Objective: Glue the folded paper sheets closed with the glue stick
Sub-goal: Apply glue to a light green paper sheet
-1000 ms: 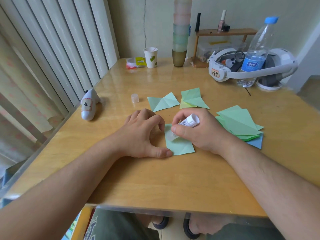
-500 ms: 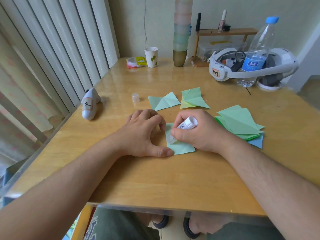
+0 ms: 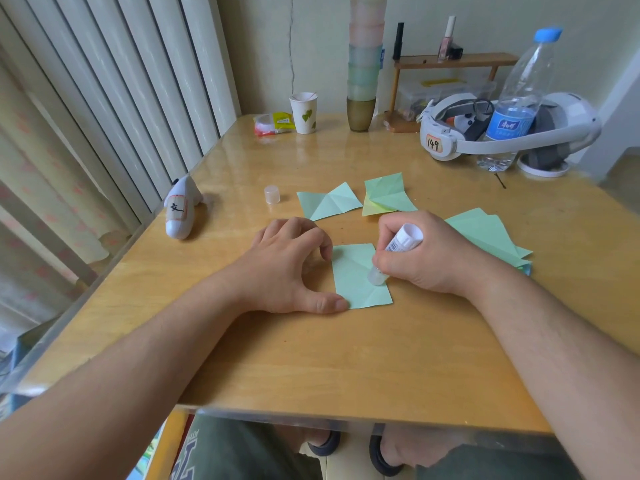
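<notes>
1. Since a second ago, our right hand [image 3: 426,258] has drawn the glue stick [image 3: 394,252] down and to the right across the folded sheet [image 3: 353,275]; its tip now presses near the sheet's right edge, where before it sat close to the left one.
2. Our right hand curls round the stick's white barrel, which tilts up and away from us, its clear, rounded tip touching the paper.
3. Our left hand [image 3: 287,265] has stayed put: the thumb lies flat along the sheet's lower left corner and the bent fingertips press near its upper left edge, pinning it to the table [image 3: 311,368] rather than gripping it.
4. We count one sheet under the hands, a pale green rectangle with soft diagonal creases, lying flat at the table's middle.
5. Two more folded pieces rest beyond it: a mint one [image 3: 327,202] with pointed flaps, and a green one [image 3: 389,194] over a yellow layer.
6. One stack of green sheets [image 3: 485,233] lies to the right, partly behind our right hand, with a blue corner showing at the bottom.
7. One small translucent cap [image 3: 272,195] stands upright beyond our left hand.
8. The tabletop is glossy, honey-coloured wood.
</notes>
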A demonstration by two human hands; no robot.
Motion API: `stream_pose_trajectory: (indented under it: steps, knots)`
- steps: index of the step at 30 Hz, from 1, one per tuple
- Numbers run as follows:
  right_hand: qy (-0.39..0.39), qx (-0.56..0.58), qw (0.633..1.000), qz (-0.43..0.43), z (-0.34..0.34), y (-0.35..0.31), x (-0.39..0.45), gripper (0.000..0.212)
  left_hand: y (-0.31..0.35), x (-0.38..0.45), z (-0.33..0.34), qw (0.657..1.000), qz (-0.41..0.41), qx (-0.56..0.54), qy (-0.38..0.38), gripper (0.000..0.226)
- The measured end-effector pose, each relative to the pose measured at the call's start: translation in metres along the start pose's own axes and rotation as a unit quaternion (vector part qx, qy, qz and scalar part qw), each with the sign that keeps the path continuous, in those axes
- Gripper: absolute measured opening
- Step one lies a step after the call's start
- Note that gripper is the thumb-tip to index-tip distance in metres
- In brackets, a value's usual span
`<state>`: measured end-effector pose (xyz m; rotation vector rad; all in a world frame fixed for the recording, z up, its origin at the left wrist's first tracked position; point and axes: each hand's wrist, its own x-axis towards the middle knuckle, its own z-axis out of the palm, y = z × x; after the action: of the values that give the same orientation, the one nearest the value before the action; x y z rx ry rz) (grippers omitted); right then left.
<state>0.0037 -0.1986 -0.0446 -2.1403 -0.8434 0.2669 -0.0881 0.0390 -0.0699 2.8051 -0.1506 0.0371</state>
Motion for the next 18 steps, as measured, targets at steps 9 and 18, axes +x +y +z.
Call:
stream_pose_trajectory:
  steps: [9,18]
  knots:
    - [0.022,0.035,0.999,0.010,-0.003,0.003,0.003,0.023,0.000,0.000,0.000,1.000,0.001,0.001,0.000,0.070]
    - [0.025,0.192,0.980,-0.038,0.014,-0.008,0.004,0.027,0.000,0.000,0.000,1.000,-0.001,-0.001,0.004,0.076]
